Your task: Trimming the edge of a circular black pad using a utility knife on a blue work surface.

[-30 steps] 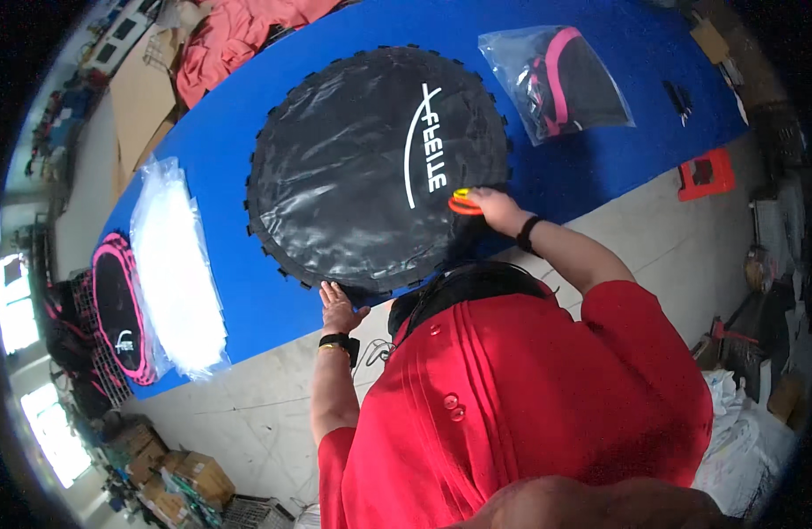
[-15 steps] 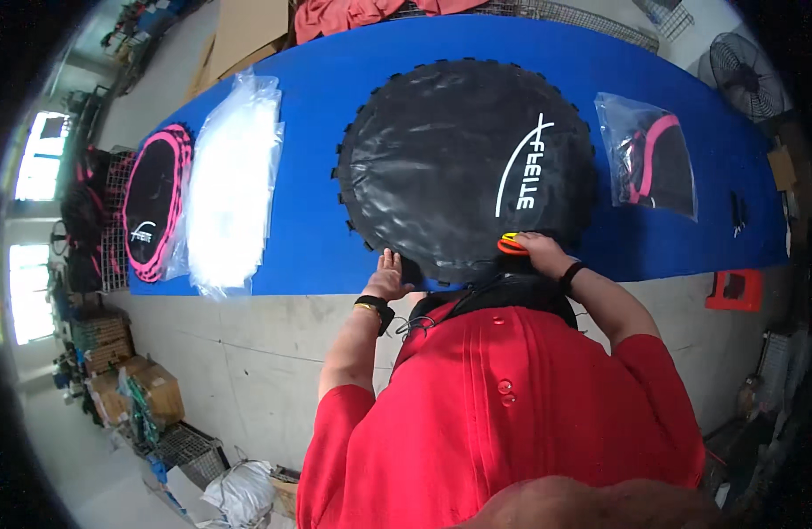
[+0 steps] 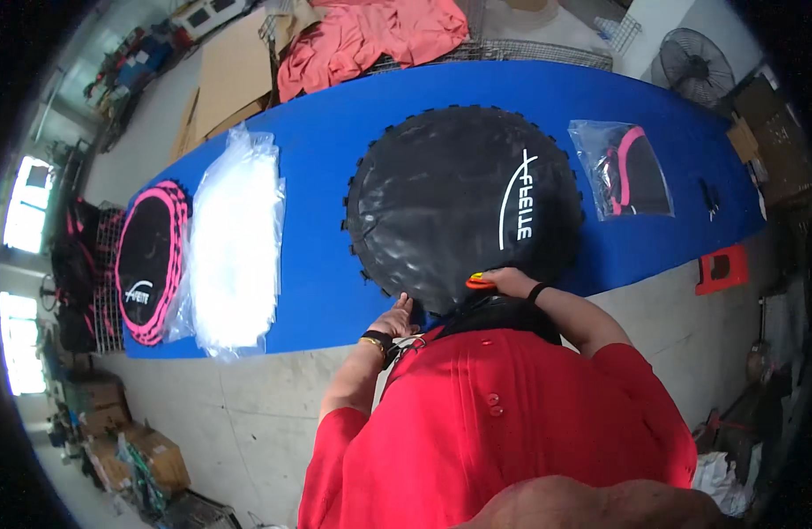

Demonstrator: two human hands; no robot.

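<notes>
A large round black trampoline mat (image 3: 450,194) with small tabs round its rim and a white printed mark lies flat on the blue table. My left hand (image 3: 395,319) rests at its near left edge, fingers stretched out, holding nothing. At the near edge, right of centre, my right hand (image 3: 514,281) is closed on a small yellow-and-orange hand tool (image 3: 479,281), which lies low over the mat. The tool's exact kind cannot be made out. Part of the mat's near edge is hidden by my hands and body.
On the blue table (image 3: 313,220), clear plastic bags (image 3: 234,242) lie left beside pink-edged black mats (image 3: 150,256). A bagged pink-and-black mat (image 3: 635,172) and small black tools (image 3: 710,198) lie right. Beyond are pink cloth (image 3: 370,40), cardboard (image 3: 234,75) and a fan (image 3: 692,66); a red stool (image 3: 722,269) stands right.
The view has tilted, so the table and mat appear lower. My right hand, with the tool, has shifted slightly left along the mat's near edge. My left hand stays at the edge.
</notes>
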